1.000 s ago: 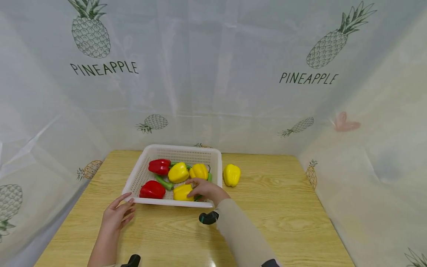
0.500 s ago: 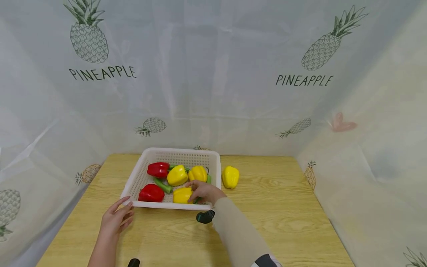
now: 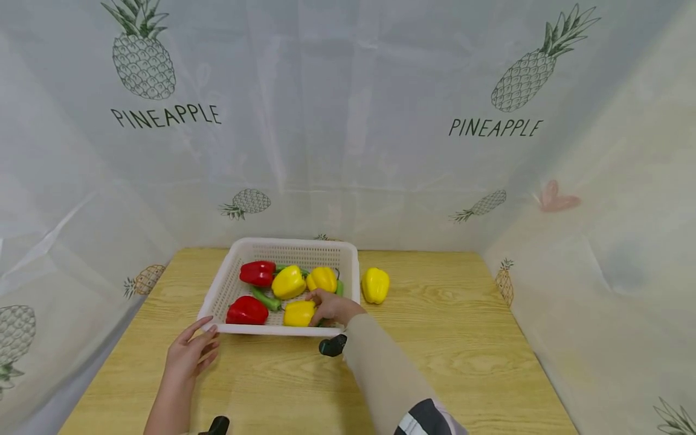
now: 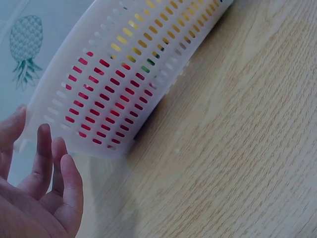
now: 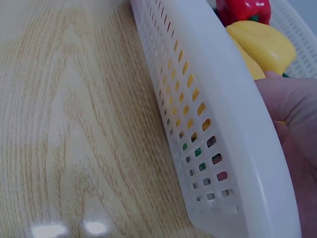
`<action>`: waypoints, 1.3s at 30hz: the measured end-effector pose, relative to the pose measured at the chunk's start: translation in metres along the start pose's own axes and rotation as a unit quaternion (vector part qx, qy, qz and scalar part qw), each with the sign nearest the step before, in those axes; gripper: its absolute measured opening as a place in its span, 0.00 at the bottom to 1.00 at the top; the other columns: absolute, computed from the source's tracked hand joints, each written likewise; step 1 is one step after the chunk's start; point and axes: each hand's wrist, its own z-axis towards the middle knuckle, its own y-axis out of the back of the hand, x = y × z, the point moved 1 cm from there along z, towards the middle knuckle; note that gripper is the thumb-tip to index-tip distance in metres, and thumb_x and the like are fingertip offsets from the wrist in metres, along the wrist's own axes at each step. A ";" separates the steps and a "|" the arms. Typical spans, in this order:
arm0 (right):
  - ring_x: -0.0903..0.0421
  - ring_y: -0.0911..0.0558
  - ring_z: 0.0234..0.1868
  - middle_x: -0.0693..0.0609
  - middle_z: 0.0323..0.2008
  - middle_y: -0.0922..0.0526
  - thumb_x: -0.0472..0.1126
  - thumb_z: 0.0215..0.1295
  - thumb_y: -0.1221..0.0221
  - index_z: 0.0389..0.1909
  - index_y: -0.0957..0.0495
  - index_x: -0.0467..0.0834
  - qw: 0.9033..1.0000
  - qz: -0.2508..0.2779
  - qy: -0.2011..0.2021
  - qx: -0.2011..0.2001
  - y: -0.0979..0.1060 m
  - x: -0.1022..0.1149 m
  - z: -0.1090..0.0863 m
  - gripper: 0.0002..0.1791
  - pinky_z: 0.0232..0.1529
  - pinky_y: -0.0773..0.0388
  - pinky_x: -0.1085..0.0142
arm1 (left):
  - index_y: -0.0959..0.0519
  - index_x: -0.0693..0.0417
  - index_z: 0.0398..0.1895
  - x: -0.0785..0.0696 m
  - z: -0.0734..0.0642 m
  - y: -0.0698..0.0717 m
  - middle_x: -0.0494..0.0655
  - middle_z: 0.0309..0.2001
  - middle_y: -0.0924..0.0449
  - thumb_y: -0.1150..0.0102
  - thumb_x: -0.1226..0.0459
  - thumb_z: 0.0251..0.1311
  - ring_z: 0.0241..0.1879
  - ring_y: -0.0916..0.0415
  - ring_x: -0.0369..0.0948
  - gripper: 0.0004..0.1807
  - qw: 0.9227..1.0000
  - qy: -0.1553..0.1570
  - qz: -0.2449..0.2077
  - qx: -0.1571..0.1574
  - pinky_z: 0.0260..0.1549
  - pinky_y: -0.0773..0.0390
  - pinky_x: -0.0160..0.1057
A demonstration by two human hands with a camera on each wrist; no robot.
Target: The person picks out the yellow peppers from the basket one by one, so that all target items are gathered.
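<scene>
A white perforated plastic basket [image 3: 217, 287] on the table holds red bell peppers, yellow bell peppers and green peppers. My right hand [image 3: 338, 308] reaches over its near right side, thumb and fingers gripping the right end of the front yellow bell pepper [image 3: 298, 313]. In the right wrist view the thumb lies beside yellow bell peppers [image 5: 265, 47], and the other fingers are mostly hidden. At the near left corner my left hand [image 3: 187, 353] holds the rim between thumb and finger. Its remaining fingers curl loosely by the basket wall [image 4: 114, 104] in the left wrist view.
Another yellow bell pepper [image 3: 375, 285] stands on the wooden table [image 3: 446, 338], right of the basket. Inside are two red bell peppers, the nearer red bell pepper [image 3: 247, 310] at front left, and a green pepper [image 3: 266, 299]. A pineapple-print sheet [image 3: 337, 133] hangs behind.
The front yellow bell pepper has shifted slightly right within the basket, along with my right hand's fingers. My left hand stays at the corner. The head view has shifted a little.
</scene>
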 end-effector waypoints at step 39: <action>0.54 0.29 0.45 0.52 0.52 0.28 0.40 0.52 0.29 0.54 0.26 0.49 0.986 -0.158 0.040 0.021 0.003 0.029 -0.011 0.27 0.50 0.28 0.58 | 0.20 0.22 0.39 -0.001 -0.001 0.001 0.34 0.31 0.16 0.34 0.55 0.61 0.32 0.19 0.35 0.10 1.000 0.001 -0.009 0.011 0.36 0.18 0.35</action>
